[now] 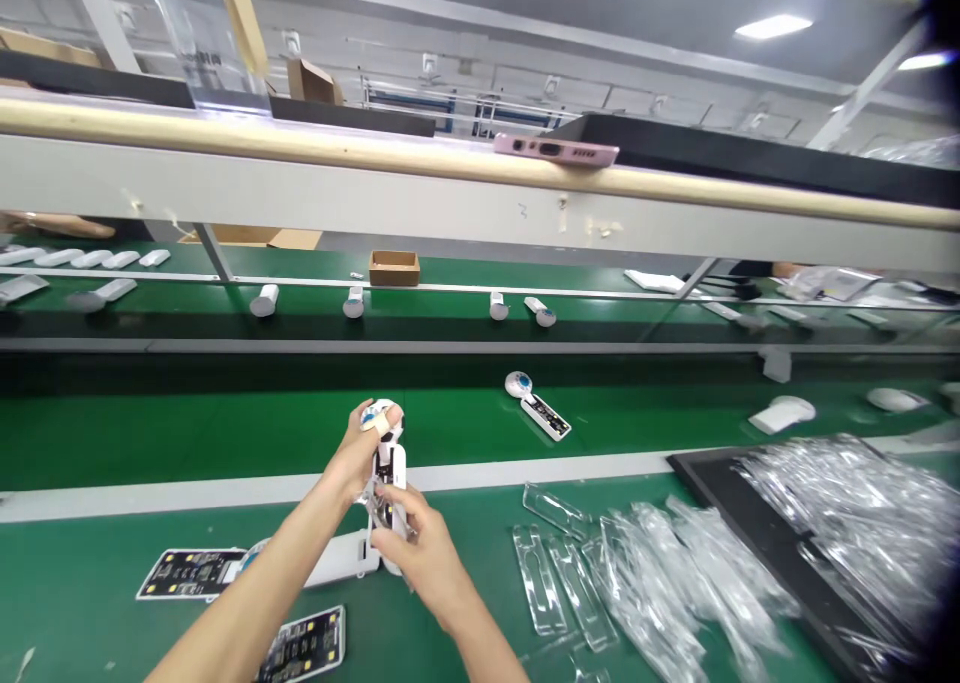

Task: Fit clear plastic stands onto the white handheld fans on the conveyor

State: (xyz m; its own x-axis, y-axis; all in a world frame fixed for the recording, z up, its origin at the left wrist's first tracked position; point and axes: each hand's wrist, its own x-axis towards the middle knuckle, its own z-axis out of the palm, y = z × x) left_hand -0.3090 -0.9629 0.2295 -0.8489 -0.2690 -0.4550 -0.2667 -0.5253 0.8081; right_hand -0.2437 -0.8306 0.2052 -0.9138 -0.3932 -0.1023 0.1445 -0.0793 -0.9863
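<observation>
A white device with a round head and an open handle showing a dark circuit board is held up between my hands. My left hand is closed around its round head, a pale finger cot on the thumb. My right hand pinches the lower handle, where a clear plastic piece shows by the fingers. Below lie a white handle-shaped part and a black circuit board, partly behind my left forearm. Another board lies nearer to me.
Clear plastic covers lie loose to the right, beside a black tray heaped with more. Another open device rests on the green belt. A shelf bearing a pink phone crosses above. Other people's arms show beyond.
</observation>
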